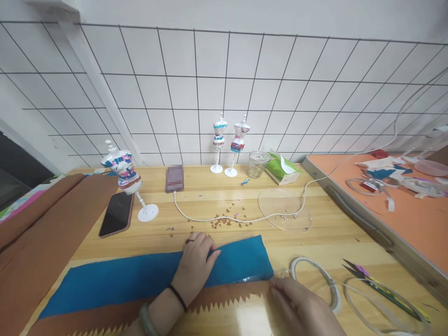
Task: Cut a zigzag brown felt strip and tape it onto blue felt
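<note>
A long blue strip (pixel 241 261), cloth or crepe paper, lies across the table. Along its lower side runs a brown strip (pixel 227 297) with a zigzag-cut edge. My left hand (pixel 196 263) rests on the blue strip, fingers bent over its upper part and thumb held apart, pressing it down. At the strip's right corner my right hand (pixel 301 301) is closed in a pinch on shiny clear tape (pixel 249 279), which lies along the seam. Its fingertips are partly hidden. Beside that hand lies a white roll of tape (pixel 317 268).
Scissors (pixel 381 289) and a clear ring lie at right. Small brown triangles (pixel 224 221) are scattered behind the strip. A white cable (pixel 196 220) crosses to a phone (pixel 174 178). Decorated mini mannequins (pixel 126 172), another phone (pixel 117 214), a glass jar (pixel 257 164) and tissues (pixel 283 168) stand around.
</note>
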Motion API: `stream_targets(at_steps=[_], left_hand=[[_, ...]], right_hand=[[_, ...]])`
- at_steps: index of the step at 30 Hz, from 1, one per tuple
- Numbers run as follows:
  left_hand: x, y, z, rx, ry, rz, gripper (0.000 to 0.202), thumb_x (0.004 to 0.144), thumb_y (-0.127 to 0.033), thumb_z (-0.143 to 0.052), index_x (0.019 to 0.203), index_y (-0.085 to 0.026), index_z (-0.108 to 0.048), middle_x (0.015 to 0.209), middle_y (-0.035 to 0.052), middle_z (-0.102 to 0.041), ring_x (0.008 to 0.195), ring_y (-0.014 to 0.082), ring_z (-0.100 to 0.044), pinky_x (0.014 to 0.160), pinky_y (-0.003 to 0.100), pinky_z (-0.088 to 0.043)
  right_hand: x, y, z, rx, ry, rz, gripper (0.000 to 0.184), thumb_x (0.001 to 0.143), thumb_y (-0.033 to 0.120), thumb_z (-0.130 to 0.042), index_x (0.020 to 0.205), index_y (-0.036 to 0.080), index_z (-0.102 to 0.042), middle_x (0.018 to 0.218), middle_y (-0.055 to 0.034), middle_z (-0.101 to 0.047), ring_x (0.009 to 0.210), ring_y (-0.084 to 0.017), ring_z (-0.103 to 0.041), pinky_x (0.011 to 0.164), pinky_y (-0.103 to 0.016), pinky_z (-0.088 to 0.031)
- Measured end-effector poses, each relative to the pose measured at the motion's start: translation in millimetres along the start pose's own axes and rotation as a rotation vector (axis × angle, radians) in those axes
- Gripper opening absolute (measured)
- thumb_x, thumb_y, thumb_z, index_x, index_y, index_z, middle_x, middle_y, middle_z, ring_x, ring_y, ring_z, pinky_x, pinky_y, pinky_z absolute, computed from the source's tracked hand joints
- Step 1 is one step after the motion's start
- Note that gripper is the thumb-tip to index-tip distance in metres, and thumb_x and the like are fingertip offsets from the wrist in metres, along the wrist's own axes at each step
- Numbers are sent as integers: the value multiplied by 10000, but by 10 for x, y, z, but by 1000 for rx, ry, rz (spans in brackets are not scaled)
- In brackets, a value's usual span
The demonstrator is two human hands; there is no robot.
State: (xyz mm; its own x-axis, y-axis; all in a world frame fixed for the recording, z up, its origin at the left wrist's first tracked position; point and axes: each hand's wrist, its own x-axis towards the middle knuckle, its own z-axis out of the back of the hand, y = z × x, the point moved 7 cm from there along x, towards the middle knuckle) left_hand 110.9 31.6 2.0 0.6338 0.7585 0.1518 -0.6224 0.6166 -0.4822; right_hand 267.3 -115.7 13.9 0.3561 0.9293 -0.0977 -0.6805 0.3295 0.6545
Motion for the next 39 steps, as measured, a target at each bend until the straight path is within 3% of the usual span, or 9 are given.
stream_targets(at_steps=[7,16,26,34,39], left_hand=[[-2,-26,14,22,-19,-22,124,813,-215,-538,700,-192,-491,775,6,-523,788,193,-466,720,334,-367],[-3,-15,-16,30,-28,-38,126,818,-207,-534,702,-186,-488,769,6,-514,775,190,-459,710,333,-365],[-3,-12,-14,23,-60,-50,133,816,-204,-527,693,-190,-479,757,3,-511,766,181,-457,717,333,-371],[-2,-33,7,27,-65,-59,127,822,-200,-505,696,-196,-489,748,4,-516,755,180,-458,707,331,-378],[-2,-21,9,36,-70,-55,131,817,-195,-504,688,-197,-487,747,3,-515,760,183,-468,711,330,-387]], right_hand=[[61,-50,77,-102,-18,-26,290,853,346,-350,705,253,-581,737,-22,-635,680,-193,-615,603,-272,-432],[99,-99,102,-241,37,-191,302,841,320,-341,681,258,-590,775,-26,-651,780,-228,-599,669,-327,-392],[177,-146,69,-377,58,-220,287,841,265,-376,591,243,-516,673,-2,-643,706,-216,-608,583,-288,-366],[111,-75,109,-367,-65,-97,308,857,263,-357,594,247,-517,657,0,-631,650,-190,-622,545,-266,-394],[37,45,185,-303,-126,58,229,822,237,-404,681,266,-582,676,-2,-652,622,-173,-629,504,-233,-407]])
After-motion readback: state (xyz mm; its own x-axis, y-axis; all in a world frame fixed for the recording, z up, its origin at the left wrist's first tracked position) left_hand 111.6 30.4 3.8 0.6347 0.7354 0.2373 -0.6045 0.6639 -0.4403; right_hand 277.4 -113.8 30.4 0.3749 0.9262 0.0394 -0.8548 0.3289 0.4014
